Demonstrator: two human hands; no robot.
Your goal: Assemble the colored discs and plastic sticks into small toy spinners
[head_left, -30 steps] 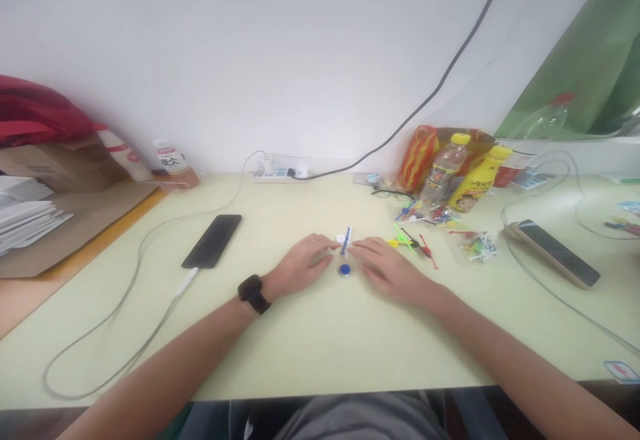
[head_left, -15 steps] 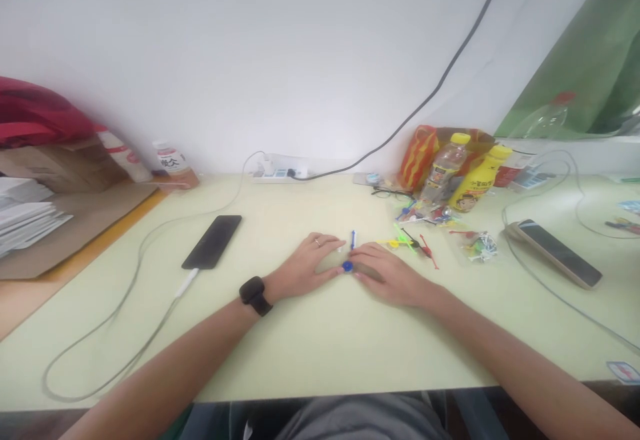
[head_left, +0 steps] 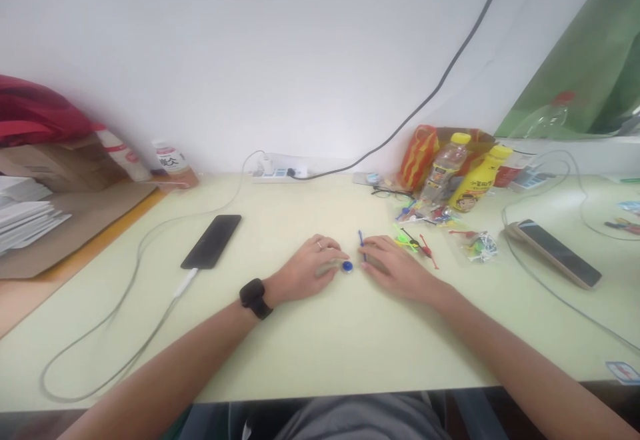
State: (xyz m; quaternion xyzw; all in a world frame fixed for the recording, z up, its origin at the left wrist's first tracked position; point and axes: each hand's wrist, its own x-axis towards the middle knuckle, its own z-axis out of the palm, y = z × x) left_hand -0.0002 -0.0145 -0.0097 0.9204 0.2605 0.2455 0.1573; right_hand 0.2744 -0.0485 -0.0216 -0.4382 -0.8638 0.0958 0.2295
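My left hand (head_left: 307, 269), with a ring and a black watch on the wrist, rests on the pale green table (head_left: 320, 347). Its fingertips pinch or touch a small blue round piece (head_left: 347, 266). My right hand (head_left: 395, 268) lies just to the right, its fingers closed on a thin blue stick (head_left: 361, 241) that points up and away. A gap of a few centimetres separates the two hands. Several thin coloured sticks (head_left: 415, 241) lie on the table just beyond my right hand.
A black phone (head_left: 212, 241) on a white cable lies to the left. A second phone (head_left: 554, 252) lies at the right. Yellow bottles (head_left: 475, 183), a snack bag, glasses and a bag of coloured pieces (head_left: 477, 245) stand behind. A power strip (head_left: 278, 172) sits by the wall.
My right hand has drawn the blue stick to the right, away from the blue round piece. The left hand has stayed by the round piece, which no longer sits on the stick.
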